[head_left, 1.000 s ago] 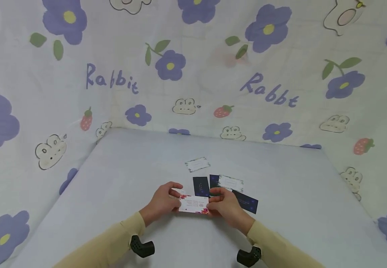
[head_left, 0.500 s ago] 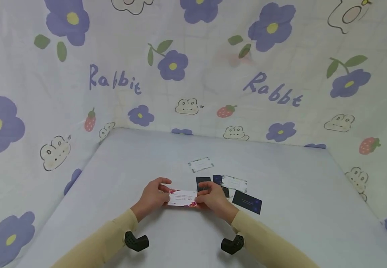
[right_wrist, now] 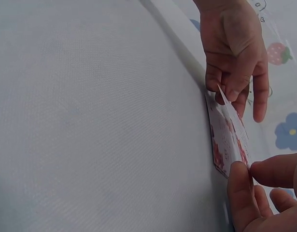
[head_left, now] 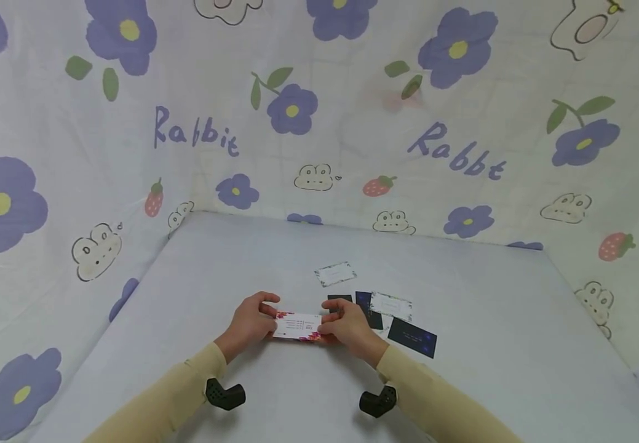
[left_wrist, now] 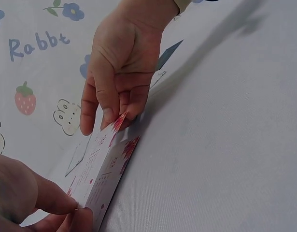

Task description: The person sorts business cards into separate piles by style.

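Both hands hold a white business card with red flowers at its corners. My left hand pinches its left end between thumb and fingers. At the right end, the thumb and fingers of my right hand grip it the same way. In the left wrist view a matching card sits just under the held one, close to the table; the held card is tilted against it. The head view mostly hides that lower card. How many cards lie below cannot be told.
Right of my hands, a dark blue card lies flat. Near it, a white leaf-bordered card overlaps another dark card. A black card is partly behind my right hand. Farther back lies another leaf-bordered card.
Both hands have moved left with the flowered card, away from the dark cards, then almost stopped. More of the dark cards shows now. The head view has shifted slightly.
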`<state>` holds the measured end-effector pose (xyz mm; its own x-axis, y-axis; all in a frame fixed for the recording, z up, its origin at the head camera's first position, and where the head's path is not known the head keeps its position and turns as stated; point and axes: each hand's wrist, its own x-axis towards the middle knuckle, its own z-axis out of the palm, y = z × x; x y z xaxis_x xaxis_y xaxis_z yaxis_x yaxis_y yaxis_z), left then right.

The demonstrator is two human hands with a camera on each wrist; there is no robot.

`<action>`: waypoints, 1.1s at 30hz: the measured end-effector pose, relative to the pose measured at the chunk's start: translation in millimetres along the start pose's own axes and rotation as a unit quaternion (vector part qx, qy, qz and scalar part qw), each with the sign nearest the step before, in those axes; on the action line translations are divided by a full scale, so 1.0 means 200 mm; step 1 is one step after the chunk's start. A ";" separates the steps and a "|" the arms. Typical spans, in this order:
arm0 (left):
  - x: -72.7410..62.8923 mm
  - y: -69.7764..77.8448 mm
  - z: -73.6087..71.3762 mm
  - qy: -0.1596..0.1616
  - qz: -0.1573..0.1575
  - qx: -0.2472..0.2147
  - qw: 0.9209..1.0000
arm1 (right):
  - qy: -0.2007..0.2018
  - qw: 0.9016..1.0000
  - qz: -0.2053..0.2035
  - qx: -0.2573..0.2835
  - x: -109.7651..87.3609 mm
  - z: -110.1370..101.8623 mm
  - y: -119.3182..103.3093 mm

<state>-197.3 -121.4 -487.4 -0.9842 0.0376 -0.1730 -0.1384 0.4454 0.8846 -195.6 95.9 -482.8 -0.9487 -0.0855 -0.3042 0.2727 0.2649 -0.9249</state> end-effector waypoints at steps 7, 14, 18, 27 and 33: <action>0.01 -0.01 -0.01 0.001 -0.003 -0.001 1.000 | 0.005 1.000 0.007 -0.010 0.01 0.02 0.00; 0.02 -0.02 -0.03 0.004 -0.004 0.002 1.000 | -0.001 1.000 0.005 -0.004 0.00 0.03 -0.02; 0.02 -0.01 -0.03 0.006 -0.006 0.009 1.000 | -0.003 1.000 0.007 -0.008 0.00 0.03 -0.03; 0.02 0.00 -0.02 0.006 -0.019 0.011 1.000 | -0.010 0.999 0.013 -0.031 0.00 0.03 -0.04; 0.01 0.01 -0.02 -0.001 -0.026 0.014 1.000 | -0.023 0.999 0.014 -0.042 -0.01 0.02 -0.05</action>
<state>-200.5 -124.1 -484.1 -0.9754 0.0158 -0.2197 -0.1866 0.4708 0.8623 -196.1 89.1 -474.1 -0.9321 -0.1213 -0.3412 0.2821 0.3475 -0.8942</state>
